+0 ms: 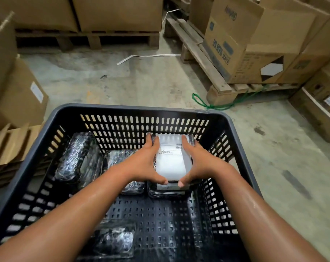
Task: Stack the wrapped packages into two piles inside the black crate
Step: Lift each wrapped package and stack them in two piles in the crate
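Both hands are down inside the crate. The left hand point(147, 165) grips the left edge of a flat rectangular package wrapped in clear film with a white printed label on top point(170, 161), fingers along its far side, thumb hooked at the near corner. The right hand point(196, 163) mirrors it on the right edge, thumb tip pressing the near side. The labelled package sits on top of another film-wrapped package point(166, 192), forming a pile toward the far right corner of the black perforated plastic crate point(134, 108).

Just left of that pile, partly under the left wrist, lies a dark shiny wrapped package point(120, 157) on the crate floor near the far wall. Further left, a long dark wrapped package point(75, 157) leans tilted against the crate's left wall. At the near left of the floor, another dark film-wrapped package point(115, 241) lies flat, well apart from the pile.

Beyond the crate: bare concrete floor point(141, 82), brown cardboard boxes on a wooden pallet point(202, 52) to the right, and a green cord point(213, 104) lying by the pallet's corner.
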